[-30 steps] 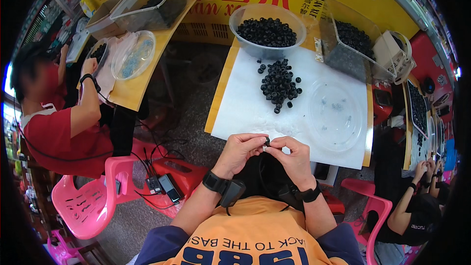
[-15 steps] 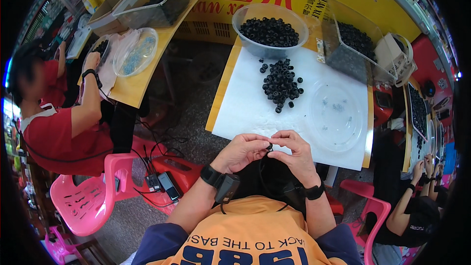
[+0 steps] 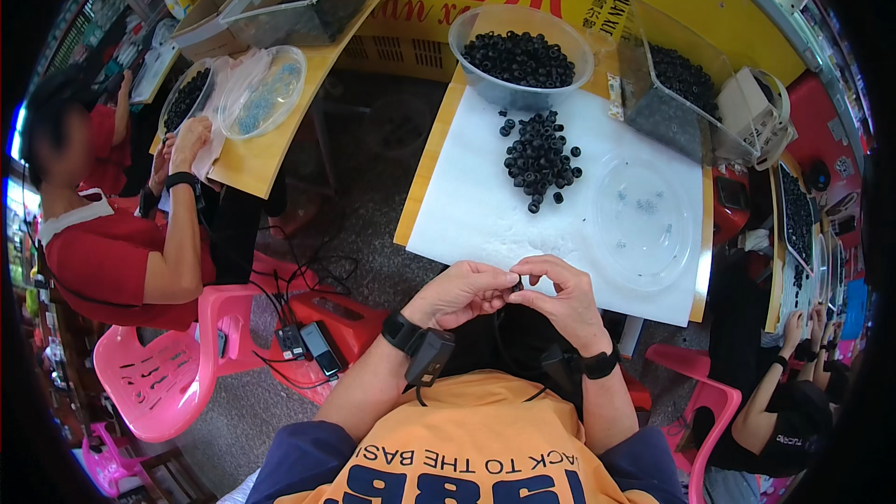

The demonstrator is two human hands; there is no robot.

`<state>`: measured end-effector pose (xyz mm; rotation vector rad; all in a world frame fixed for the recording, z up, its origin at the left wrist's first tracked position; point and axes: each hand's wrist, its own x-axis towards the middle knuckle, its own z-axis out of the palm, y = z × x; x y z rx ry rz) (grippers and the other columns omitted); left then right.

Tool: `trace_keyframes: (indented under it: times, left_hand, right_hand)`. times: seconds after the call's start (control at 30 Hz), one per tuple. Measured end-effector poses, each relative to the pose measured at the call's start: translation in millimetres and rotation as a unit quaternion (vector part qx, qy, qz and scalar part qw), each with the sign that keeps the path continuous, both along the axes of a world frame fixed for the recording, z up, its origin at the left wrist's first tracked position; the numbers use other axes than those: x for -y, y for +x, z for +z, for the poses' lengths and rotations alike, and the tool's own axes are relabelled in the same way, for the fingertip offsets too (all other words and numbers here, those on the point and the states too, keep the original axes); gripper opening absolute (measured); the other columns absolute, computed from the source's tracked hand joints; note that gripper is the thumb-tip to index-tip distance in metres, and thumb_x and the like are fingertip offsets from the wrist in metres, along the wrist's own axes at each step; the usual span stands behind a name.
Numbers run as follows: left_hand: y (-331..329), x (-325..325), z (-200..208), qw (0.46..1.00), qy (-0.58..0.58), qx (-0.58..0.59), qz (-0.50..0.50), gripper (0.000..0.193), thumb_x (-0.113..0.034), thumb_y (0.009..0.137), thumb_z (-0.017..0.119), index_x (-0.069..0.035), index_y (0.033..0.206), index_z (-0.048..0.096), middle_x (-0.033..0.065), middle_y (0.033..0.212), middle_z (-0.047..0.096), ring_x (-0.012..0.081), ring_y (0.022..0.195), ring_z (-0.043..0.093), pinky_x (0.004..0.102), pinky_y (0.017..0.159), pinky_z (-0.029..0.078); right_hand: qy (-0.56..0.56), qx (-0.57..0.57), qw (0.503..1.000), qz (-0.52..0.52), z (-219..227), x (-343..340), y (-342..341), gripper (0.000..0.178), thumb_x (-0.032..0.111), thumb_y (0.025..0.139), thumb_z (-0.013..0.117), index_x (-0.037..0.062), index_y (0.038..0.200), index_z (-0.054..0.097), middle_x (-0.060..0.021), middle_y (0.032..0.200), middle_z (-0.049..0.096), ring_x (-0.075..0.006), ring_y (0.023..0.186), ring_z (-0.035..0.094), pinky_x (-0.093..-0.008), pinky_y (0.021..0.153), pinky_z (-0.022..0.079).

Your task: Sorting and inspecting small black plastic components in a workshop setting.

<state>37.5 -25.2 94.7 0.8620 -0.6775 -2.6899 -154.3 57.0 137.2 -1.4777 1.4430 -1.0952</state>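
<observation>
Close to the near edge of the white work surface (image 3: 457, 196), my left hand (image 3: 462, 295) and my right hand (image 3: 566, 302) meet fingertip to fingertip. Both pinch a small black part (image 3: 518, 286), mostly covered by the fingers, so its exact shape is hidden. Beyond them lies a loose pile of small black ring-like cylinders (image 3: 541, 161). A clear round bowl (image 3: 511, 95) full of the same parts stands behind the pile. To the right, a shallow clear round dish (image 3: 644, 257) holds a few tiny pale bits.
A clear bin of black parts (image 3: 674, 84) and a white basket (image 3: 747, 107) stand at the back right. On the left, a person in red (image 3: 121, 261) works at another table. Pink chairs (image 3: 154, 383) and cables flank me; more people work at right.
My fingers have closed further over the black part, turning it slightly. The person on the left has brought both hands together. The view has shifted a little.
</observation>
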Motion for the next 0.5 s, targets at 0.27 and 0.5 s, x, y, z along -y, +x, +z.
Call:
trace_keyframes:
  times: [0.27,0.5]
  left_hand:
    - [2,8,6,0.993,-0.092,0.057,-0.042,0.017,-0.018,0.091,0.075,-0.001,0.091,0.076,0.0029,0.078,0.069,0.0073,0.067,0.059,0.0205,0.059,0.044]
    - [3,12,12,0.990,-0.099,0.060,-0.081,0.016,-0.015,0.091,0.074,0.001,0.090,0.076,0.0041,0.076,0.069,0.0077,0.066,0.058,0.0201,0.058,0.044]
  right_hand:
    - [0.025,0.013,0.999,0.030,-1,-3,1,0.036,0.011,0.078,0.082,0.0032,0.112,0.073,-0.0105,0.110,0.073,-0.0206,0.099,0.068,-0.0301,0.087,0.054]
    - [-0.035,-0.077,0.995,0.050,0,-4,0,0.033,0.011,0.078,0.080,0.0030,0.109,0.073,-0.0094,0.106,0.074,-0.0233,0.093,0.070,-0.0316,0.081,0.056]
